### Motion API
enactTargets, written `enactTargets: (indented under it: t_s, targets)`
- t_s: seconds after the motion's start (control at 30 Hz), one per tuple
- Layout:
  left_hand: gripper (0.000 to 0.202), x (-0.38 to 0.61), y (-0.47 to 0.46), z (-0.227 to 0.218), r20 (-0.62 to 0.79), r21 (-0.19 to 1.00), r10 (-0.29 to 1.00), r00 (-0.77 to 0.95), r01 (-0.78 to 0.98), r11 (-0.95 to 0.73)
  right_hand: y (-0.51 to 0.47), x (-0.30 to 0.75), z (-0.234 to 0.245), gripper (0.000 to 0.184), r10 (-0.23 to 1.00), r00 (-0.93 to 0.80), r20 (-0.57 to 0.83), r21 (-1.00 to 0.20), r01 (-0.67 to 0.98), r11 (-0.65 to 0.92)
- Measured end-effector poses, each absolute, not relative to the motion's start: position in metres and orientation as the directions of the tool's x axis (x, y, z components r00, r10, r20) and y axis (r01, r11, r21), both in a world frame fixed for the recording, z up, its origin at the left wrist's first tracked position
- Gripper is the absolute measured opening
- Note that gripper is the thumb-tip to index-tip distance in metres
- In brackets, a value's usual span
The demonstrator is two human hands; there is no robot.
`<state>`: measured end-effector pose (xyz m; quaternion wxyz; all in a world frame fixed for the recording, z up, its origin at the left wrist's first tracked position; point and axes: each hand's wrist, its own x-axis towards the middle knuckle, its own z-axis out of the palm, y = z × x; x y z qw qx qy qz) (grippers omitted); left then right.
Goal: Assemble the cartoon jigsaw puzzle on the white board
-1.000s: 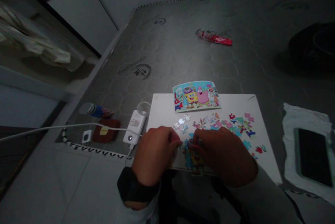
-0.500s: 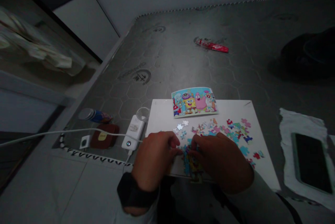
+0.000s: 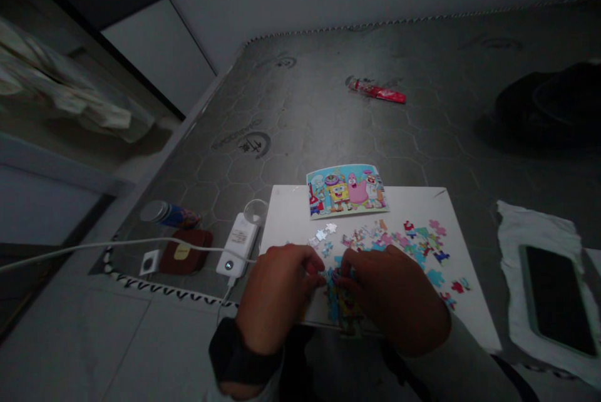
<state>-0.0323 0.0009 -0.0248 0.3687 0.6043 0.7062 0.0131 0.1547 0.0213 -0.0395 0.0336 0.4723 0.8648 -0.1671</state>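
Observation:
Both my hands rest on a white board [image 3: 464, 308] lying on a dark mattress. My left hand [image 3: 277, 292] and my right hand [image 3: 394, 298] are curled, fingertips meeting over a partly joined patch of puzzle [image 3: 342, 309] at the board's near edge. What each pinches is hidden. Several loose coloured puzzle pieces [image 3: 413, 236] are scattered on the board beyond my right hand. A cartoon reference picture [image 3: 346, 190] lies at the board's far edge.
Left of the board lie a white charger [image 3: 237, 244] with a cable, a brown pouch [image 3: 184, 250] and a can [image 3: 169, 213]. A phone [image 3: 556, 298] rests on a white cloth [image 3: 511, 245] at right. A red wrapper [image 3: 378, 92] and a dark heap [image 3: 549, 108] lie farther back.
The view has drifted slightly, so everything sits a little lower in the frame. My hands stay together over the joined patch, fingers shifting only slightly.

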Motion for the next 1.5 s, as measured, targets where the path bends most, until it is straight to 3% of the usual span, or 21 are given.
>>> enactTargets:
  t_s: [0.43,0.63,0.93,1.0,1.17,1.3,1.5]
  targets:
    - [0.008,-0.029,0.004,-0.021,-0.406,0.523,0.910,-0.088,0.794,0.310,0.021,0.152,-0.036,0.004,0.793,-0.520,-0.319,-0.266,0.852,0.452]
    - [0.006,-0.028,0.005,-0.015,-0.396,0.491,0.904,-0.164,0.794,0.359,0.020,0.153,-0.041,0.003,0.807,-0.530,-0.260,-0.277,0.841,0.464]
    - [0.007,-0.031,0.004,-0.011,-0.376,0.438,0.901,-0.216,0.815,0.378,0.018,0.179,-0.036,0.012,0.832,-0.549,-0.078,-0.193,0.827,0.528]
    - [0.007,-0.033,0.004,-0.010,-0.374,0.421,0.899,-0.227,0.823,0.382,0.022,0.193,-0.031,0.007,0.857,-0.511,-0.070,-0.169,0.852,0.495]
    - [0.008,-0.036,0.001,-0.010,-0.363,0.409,0.902,-0.235,0.829,0.381,0.032,0.228,-0.025,0.024,0.915,-0.388,-0.112,-0.192,0.912,0.363]
    - [0.007,-0.038,-0.001,-0.011,-0.346,0.417,0.910,-0.228,0.831,0.367,0.034,0.249,-0.027,0.041,0.920,-0.382,-0.083,-0.218,0.908,0.357]
    - [0.009,-0.039,-0.001,-0.010,-0.350,0.381,0.907,-0.234,0.849,0.366,0.034,0.261,-0.024,0.053,0.934,-0.339,-0.117,-0.254,0.919,0.302]
